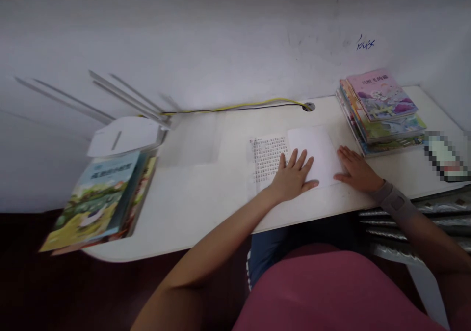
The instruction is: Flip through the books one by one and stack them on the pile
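A printed sheet with rows of small characters (268,155) lies on the white desk, partly inside what looks like a clear sleeve. A blank white sheet (316,147) adjoins it on the right. My left hand (293,178) rests palm down with fingers spread, across the lower part where the two sheets meet. At the blank sheet's right edge lies my right hand (356,170), its fingers stretched out toward the paper and a grey band on the wrist. Neither hand grips anything.
Picture books (382,95) are stacked at the back right, beside a pixelated object (447,158). More books (95,193) overhang the desk's left edge, near a white rounded device (125,135). A yellow cable (250,105) runs along the wall to a desk hole (308,106).
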Action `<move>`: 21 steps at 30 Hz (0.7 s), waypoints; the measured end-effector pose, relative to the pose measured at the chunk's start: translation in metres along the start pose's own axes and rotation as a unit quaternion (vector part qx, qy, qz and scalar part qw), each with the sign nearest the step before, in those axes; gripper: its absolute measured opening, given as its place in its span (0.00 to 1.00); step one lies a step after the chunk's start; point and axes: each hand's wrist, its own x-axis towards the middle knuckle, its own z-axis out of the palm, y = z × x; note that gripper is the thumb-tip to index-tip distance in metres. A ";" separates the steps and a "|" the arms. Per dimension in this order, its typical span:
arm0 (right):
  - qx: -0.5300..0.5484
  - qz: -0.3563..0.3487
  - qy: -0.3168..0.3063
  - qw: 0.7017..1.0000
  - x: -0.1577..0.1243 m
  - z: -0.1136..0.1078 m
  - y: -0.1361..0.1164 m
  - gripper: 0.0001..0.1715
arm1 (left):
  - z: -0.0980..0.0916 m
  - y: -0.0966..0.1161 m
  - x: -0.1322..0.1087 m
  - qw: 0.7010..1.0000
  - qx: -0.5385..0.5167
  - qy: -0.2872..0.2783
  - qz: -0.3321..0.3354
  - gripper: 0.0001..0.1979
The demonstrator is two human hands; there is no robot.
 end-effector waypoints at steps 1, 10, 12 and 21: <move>0.001 -0.002 0.000 1.000 0.000 0.000 0.001 0.51 | 0.000 0.001 0.000 1.000 -0.002 0.004 0.000 0.41; 0.007 -0.019 0.019 1.000 0.000 0.004 0.005 0.47 | 0.007 -0.015 -0.011 0.992 -0.018 0.072 -0.100 0.40; 0.005 -0.018 0.017 1.000 -0.002 0.003 0.008 0.46 | 0.011 -0.030 -0.031 0.981 -0.020 0.097 -0.167 0.40; -0.045 -0.068 0.009 0.997 0.030 -0.022 -0.069 0.36 | 0.033 -0.065 -0.104 0.961 -0.051 0.167 -0.215 0.38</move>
